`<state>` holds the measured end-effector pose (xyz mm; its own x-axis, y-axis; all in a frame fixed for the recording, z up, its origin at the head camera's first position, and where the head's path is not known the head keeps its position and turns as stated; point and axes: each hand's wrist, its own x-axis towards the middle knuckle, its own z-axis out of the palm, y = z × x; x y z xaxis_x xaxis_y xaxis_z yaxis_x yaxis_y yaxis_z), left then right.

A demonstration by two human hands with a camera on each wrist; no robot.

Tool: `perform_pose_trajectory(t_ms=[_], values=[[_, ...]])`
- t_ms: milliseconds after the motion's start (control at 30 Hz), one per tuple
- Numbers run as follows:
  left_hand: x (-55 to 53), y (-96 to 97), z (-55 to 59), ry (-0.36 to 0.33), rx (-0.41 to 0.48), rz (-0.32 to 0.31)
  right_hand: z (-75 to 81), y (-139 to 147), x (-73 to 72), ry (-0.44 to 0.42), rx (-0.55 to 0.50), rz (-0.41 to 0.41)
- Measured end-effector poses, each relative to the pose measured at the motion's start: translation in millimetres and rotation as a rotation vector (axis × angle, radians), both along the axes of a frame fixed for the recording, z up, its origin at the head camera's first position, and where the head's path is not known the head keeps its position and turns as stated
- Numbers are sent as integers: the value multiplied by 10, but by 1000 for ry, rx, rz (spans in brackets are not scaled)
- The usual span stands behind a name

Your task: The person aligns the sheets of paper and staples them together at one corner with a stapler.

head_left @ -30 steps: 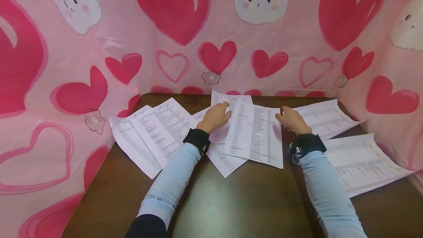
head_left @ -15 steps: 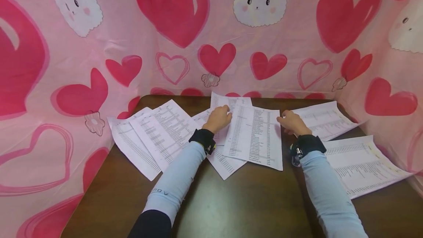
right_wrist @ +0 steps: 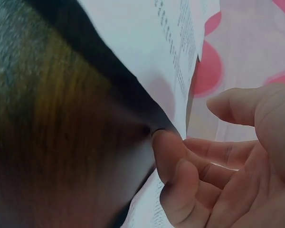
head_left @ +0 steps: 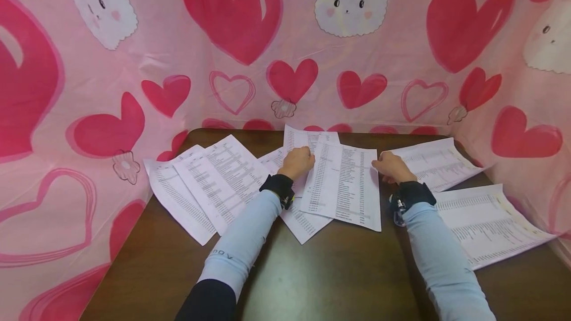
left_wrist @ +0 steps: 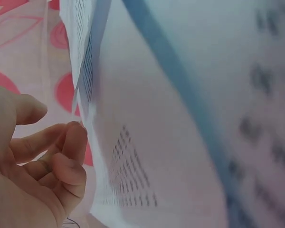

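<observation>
A printed sheet of paper (head_left: 343,187) lies in the middle of the table, overlapping other sheets. At its left edge is my left hand (head_left: 298,162), thumb and fingers curled together. The left wrist view has the bent fingers (left_wrist: 76,140) right at a paper's edge, beside a large blurred page. My right hand (head_left: 393,166) pinches the middle sheet's right edge. In the right wrist view, the thumb and index fingertip (right_wrist: 168,149) meet at the paper border, its other fingers curled behind. Columns of text cover the sheet.
Two overlapping printed sheets (head_left: 225,182) fan out on the left. Beneath the middle sheet more pages (head_left: 308,219) stick out. On the right are two more sheets (head_left: 486,224), curling against the pink heart-patterned curtain (head_left: 348,73). The dark wooden table (head_left: 285,281) reaches toward the body.
My left hand has shifted slightly right and its fingers have curled in at the sheet's edge. The right hand's fingers have drawn closer together. The papers lie nearly as before.
</observation>
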<state>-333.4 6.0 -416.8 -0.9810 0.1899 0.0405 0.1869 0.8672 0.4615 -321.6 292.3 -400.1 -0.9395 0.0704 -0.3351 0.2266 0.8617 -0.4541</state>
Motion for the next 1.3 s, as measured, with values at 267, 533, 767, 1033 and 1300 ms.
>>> perform_pose_trajectory(t_ms=[267,533,767,1033,1300], values=[[6,45,-43,-61,31,14,-21,-40,-13,-16,5,-17],[18,80,-66,-113,41,35,-38,-13,-6,26,3,-6],[32,62,-35,-92,26,34,6,-21,22,97,11,-24],[24,-35,73,-70,17,6,77,-58,12,141,-22,-14],[87,-98,229,-31,15,-59,133,-45,-7,178,-142,-4]])
